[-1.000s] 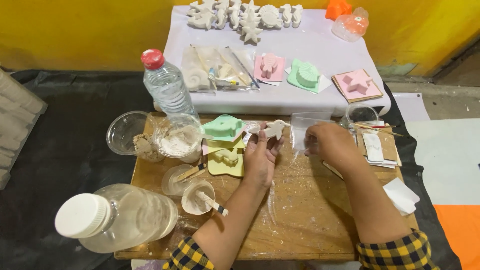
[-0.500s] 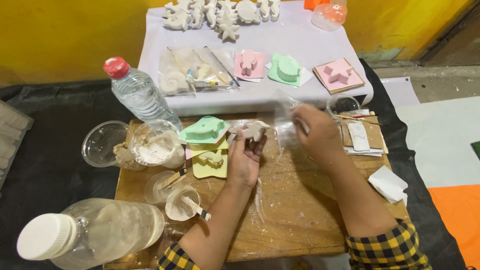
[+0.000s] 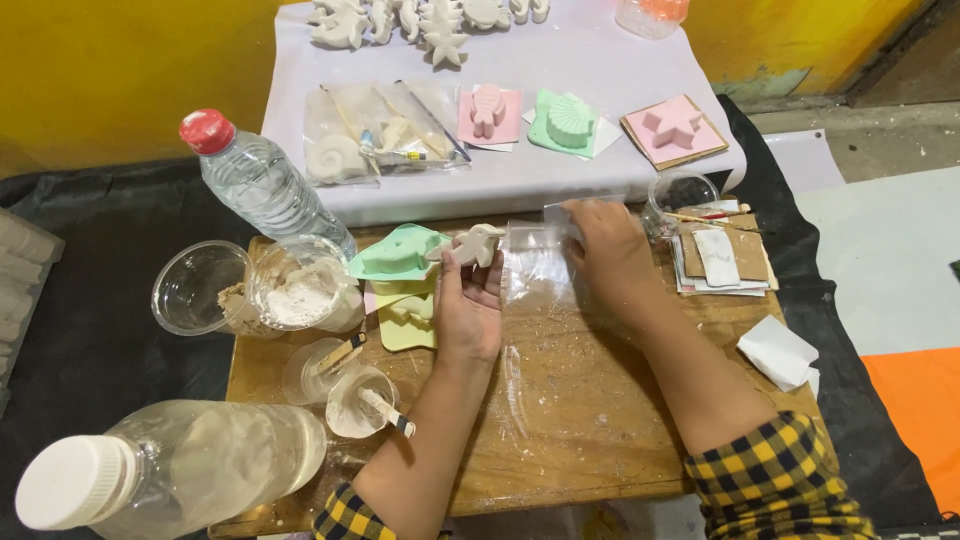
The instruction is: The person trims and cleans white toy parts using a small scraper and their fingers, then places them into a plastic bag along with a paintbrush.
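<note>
Plaster figure [image 3: 478, 243] sits pinched in the left hand [image 3: 468, 305] fingers above the wooden tabletop [image 3: 590, 420], just beside a green mould [image 3: 398, 254]. The right hand [image 3: 612, 262] grips a clear plastic bag [image 3: 535, 262] — fingers closed on its top edge. Crowding the left — a cup of white powder [image 3: 298, 290], an empty cup [image 3: 190, 288], a red-capped bottle [image 3: 262, 183].

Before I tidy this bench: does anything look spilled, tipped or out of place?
Yes. A large clear bottle with a white cap lies on its side at the wooden board's near left corner, and white powder streaks smear the board.
</note>
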